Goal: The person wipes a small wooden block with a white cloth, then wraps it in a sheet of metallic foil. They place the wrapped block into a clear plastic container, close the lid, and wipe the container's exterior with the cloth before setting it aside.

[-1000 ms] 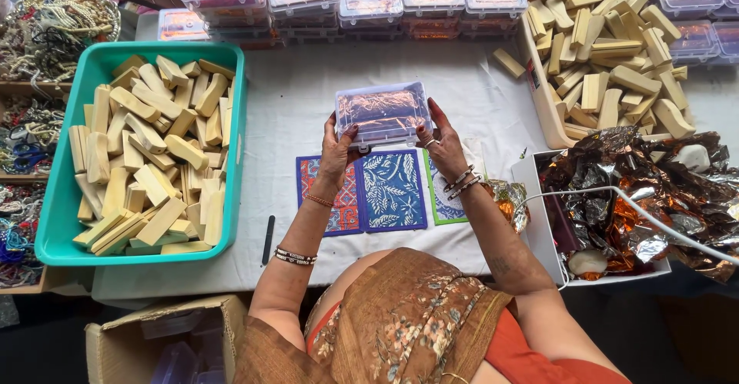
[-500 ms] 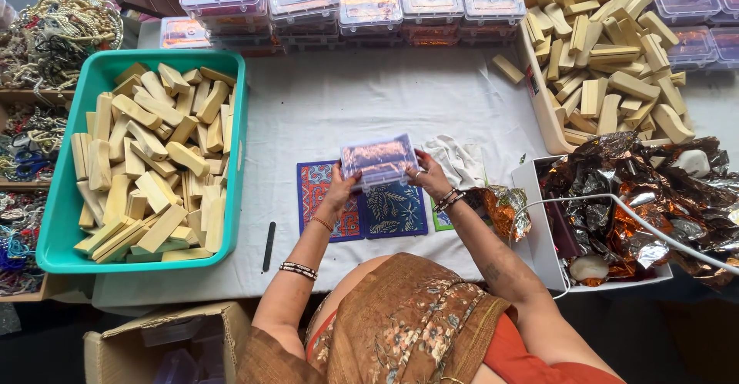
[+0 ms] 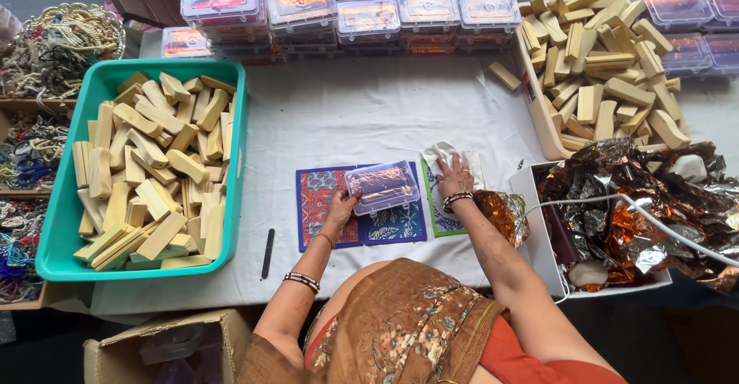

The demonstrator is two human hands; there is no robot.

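Note:
My left hand [image 3: 340, 207] grips the near left corner of a small clear plastic box [image 3: 382, 186] with an orange-brown item inside, held just over patterned blue and red cloth squares [image 3: 322, 201] on the white table cover [image 3: 362, 114]. My right hand [image 3: 454, 177] has let go of the box and rests flat on a white cloth [image 3: 445, 153] lying on a green-edged square to the right. Bangles ring both wrists.
A teal tray [image 3: 236, 153] of pale wooden blocks sits at left. A second heap of blocks [image 3: 600, 68] fills a cream tray at right, above a white box of crumpled foil [image 3: 639, 214]. Stacked clear boxes [image 3: 369, 16] line the far edge. A black stick [image 3: 267, 253] lies near the front.
The clear box came down from mid-table toward me and onto the cloth squares. My right hand left the box and moved right onto the white cloth.

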